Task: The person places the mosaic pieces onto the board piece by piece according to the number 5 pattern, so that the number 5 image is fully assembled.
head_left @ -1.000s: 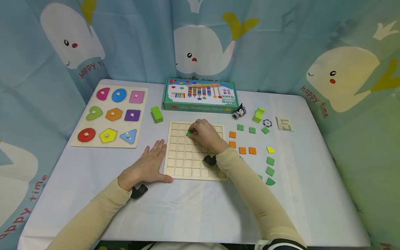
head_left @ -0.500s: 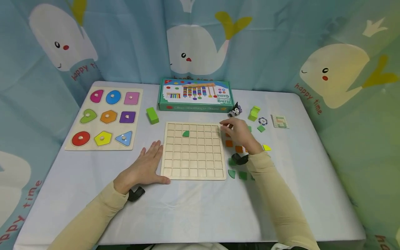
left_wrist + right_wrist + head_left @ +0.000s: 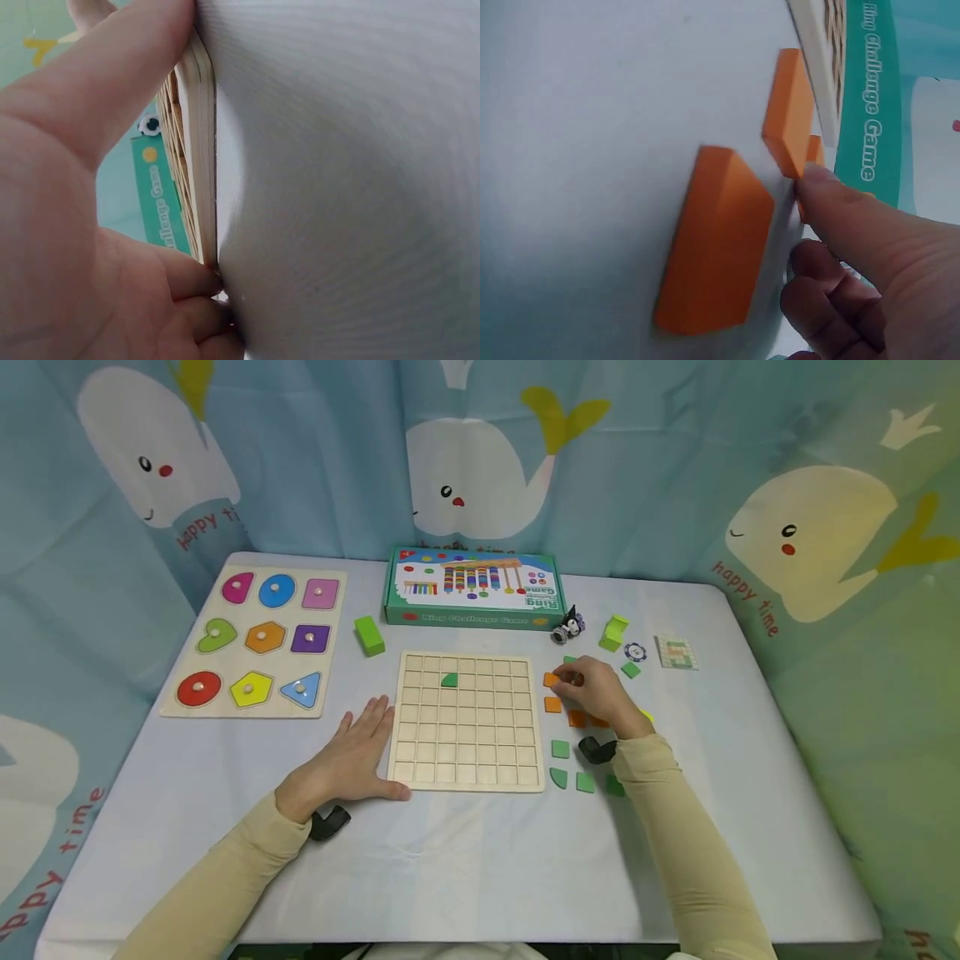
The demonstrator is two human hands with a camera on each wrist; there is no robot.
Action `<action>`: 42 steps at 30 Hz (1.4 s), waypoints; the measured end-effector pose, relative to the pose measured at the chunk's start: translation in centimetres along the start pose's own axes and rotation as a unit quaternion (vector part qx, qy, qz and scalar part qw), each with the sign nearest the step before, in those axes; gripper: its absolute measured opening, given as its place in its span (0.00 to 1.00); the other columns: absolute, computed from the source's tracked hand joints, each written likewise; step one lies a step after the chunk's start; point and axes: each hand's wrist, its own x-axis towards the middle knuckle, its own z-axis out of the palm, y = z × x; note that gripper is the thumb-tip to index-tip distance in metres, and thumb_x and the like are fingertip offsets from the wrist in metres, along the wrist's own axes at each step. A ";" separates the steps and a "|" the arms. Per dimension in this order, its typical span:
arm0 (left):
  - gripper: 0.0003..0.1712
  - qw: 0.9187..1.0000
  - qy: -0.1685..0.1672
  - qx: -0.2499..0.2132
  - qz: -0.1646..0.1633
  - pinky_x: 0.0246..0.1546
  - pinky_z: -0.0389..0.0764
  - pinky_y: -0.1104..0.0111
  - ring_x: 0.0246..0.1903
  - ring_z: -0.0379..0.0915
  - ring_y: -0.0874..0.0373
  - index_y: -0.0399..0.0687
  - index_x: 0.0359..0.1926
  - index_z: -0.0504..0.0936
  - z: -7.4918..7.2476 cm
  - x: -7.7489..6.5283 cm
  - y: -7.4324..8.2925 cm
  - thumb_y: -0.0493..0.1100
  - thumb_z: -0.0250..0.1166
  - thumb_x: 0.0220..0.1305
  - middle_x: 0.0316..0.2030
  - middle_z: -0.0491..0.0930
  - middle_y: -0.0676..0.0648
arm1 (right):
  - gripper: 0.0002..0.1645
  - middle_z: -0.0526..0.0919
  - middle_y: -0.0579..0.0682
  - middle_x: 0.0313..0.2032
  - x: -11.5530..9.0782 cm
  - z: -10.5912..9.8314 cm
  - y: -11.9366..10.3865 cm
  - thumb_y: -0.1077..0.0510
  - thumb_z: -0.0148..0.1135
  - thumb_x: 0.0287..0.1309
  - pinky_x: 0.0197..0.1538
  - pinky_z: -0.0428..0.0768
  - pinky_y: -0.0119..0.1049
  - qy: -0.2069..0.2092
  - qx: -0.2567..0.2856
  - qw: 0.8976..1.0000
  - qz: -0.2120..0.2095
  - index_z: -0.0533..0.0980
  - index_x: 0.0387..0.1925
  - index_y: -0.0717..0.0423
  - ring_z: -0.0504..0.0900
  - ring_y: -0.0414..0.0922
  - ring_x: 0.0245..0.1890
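A wooden grid board (image 3: pixel 467 724) lies in the middle of the table, with one green quarter-round tile (image 3: pixel 449 680) in a cell of its upper part. My left hand (image 3: pixel 352 758) rests spread at the board's left edge, thumb by the lower left corner; the left wrist view shows thumb and fingers along the board's side. Right of the board, my right hand (image 3: pixel 596 692) pinches an orange square tile (image 3: pixel 551 679) between thumb and finger. Another orange tile (image 3: pixel 552 704) lies just in front of it, and more orange tiles (image 3: pixel 716 247) are close under the hand.
Green tiles (image 3: pixel 560 749) lie below the right hand, some partly covered by the arm. A shape puzzle board (image 3: pixel 253 642) is at left. Behind stand a green game box (image 3: pixel 474 620), a small figurine (image 3: pixel 568 625) and green blocks (image 3: pixel 369 636). A pattern card (image 3: pixel 677 652) lies at right.
My right hand has let go of the green quarter-round tile in the grid and moved right to the orange tiles, taking hold of one. My left hand has stayed at the board's edge.
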 end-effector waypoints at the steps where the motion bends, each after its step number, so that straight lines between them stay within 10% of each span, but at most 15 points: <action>1: 0.73 1.000 0.000 0.000 0.001 0.67 0.38 0.41 0.73 0.30 0.40 0.25 0.73 0.45 0.0 0.0 0.0 0.68 0.73 0.46 0.74 0.37 0.31 | 0.16 0.78 0.56 0.37 0.1 0.0 -0.1 0.59 0.68 0.61 0.38 0.73 0.43 -0.002 -0.010 1.000 0.000 0.81 0.48 0.65 0.72 0.51 0.34; 8: 0.74 1.000 0.000 -0.001 0.004 0.67 0.37 0.41 0.73 0.30 0.40 0.25 0.73 0.44 0.1 0.2 -0.2 0.69 0.73 0.45 0.74 0.37 0.31 | 0.16 0.78 0.61 0.44 0.1 -0.2 -2.1 0.60 0.63 0.65 0.44 0.76 0.47 0.012 -0.030 0.999 0.000 0.78 0.49 0.68 0.76 0.54 0.40; 23: 0.74 1.000 0.001 0.001 0.002 0.67 0.37 0.42 0.73 0.30 0.41 0.26 0.73 0.44 0.1 0.1 -0.2 0.69 0.73 0.45 0.74 0.37 0.31 | 0.13 0.85 0.54 0.41 1.6 4.9 -12.5 0.59 0.67 0.62 0.39 0.79 0.38 -0.030 -0.025 0.985 -0.166 0.83 0.45 0.62 0.81 0.45 0.36; 42: 0.73 1.000 0.000 0.004 0.005 0.67 0.37 0.41 0.73 0.30 0.39 0.25 0.73 0.44 0.1 0.1 -0.1 0.69 0.72 0.46 0.74 0.36 0.30 | 0.15 0.80 0.51 0.40 1.6 6.1 -12.5 0.58 0.65 0.64 0.43 0.76 0.37 -0.028 -0.013 0.984 -0.175 0.82 0.49 0.60 0.77 0.44 0.38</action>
